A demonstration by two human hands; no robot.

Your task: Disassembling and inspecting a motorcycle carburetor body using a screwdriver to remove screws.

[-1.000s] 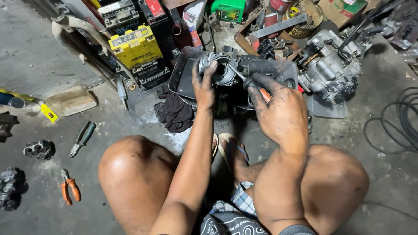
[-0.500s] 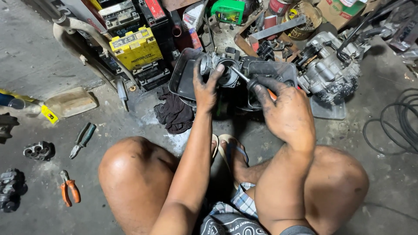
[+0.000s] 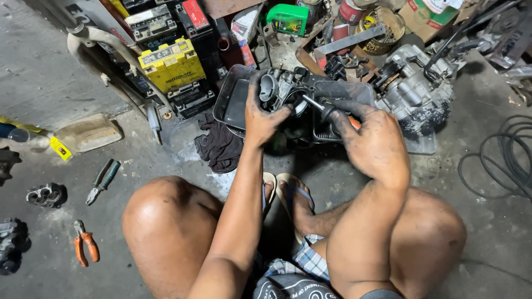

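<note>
Far left on the concrete floor there are orange pliers (image 3: 84, 248) and a second pair of pliers (image 3: 102, 180), then a yellow battery (image 3: 172, 65) up by the clutter. The left hand (image 3: 262, 113) is wrapped around a grimy carburetor (image 3: 277, 88), holding it over a black tray (image 3: 235, 102) with a dark rag (image 3: 220, 145) beside it. The right hand (image 3: 372, 145) is closed on a screwdriver (image 3: 317, 105), tip at the carburetor, though it's hard to see exactly where it sits. An engine (image 3: 413, 91) lies just right of that.
</note>
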